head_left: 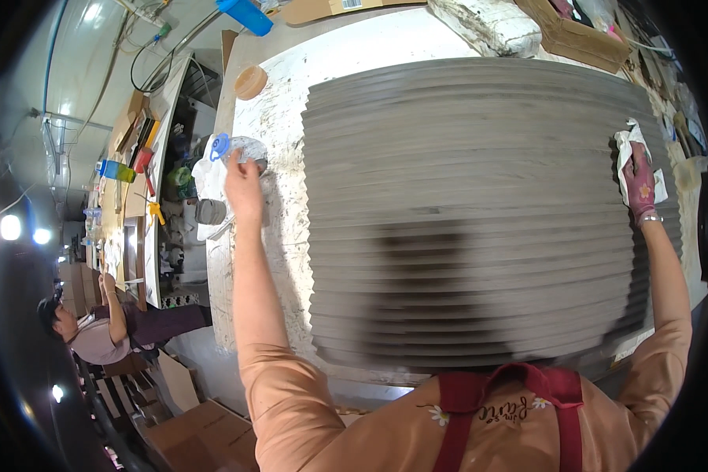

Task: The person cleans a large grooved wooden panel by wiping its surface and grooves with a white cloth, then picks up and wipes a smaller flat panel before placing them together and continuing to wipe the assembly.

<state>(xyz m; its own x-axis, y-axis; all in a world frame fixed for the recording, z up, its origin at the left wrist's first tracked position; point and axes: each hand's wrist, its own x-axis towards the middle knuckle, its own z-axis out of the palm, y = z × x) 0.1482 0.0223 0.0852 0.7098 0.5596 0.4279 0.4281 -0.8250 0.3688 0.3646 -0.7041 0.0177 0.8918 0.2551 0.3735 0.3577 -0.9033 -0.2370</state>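
Note:
A large grey ribbed panel with wavy side edges lies flat on the work table in front of me. At its right edge my right hand, in a pinkish-purple glove with a flower print, is closed on a crumpled white cloth and presses it against the ribs. Left of the panel, my bare left hand has its fingers curled at a clear plastic bottle with a blue cap. Part of that bottle is hidden behind my fingers.
A dark grey round container and white cloth lie by the table's left edge. Farther back are a round wooden piece, a blue container, a white wrapped bundle and a cardboard box. Another person works at a bench on the left.

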